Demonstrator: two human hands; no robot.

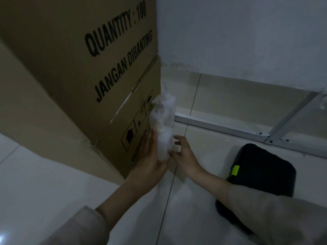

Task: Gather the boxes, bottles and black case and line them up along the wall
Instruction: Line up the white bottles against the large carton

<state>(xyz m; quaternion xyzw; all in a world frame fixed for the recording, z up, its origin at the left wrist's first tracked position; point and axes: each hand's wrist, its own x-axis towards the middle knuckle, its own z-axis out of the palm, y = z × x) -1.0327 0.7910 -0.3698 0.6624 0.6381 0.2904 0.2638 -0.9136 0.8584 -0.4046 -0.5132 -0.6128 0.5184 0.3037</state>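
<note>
the tall brown cardboard box [74, 71] printed "quantity : 100" already stands against the wall. just right of it, the left hand [150, 156] lies flat-fingered against the white plastic-wrapped bottles [163, 124]; the right hand [182, 151] hovers released, probably just touching them. the black soft case [261, 172] waits on the floor, unplaced.

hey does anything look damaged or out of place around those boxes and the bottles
Yes. The lower cardboard box is torn along its top edge, and its front corner near the floor is crumpled. The black case lies flat on the floor, apart from the wall. The white bottles stand upright between both hands.
</note>
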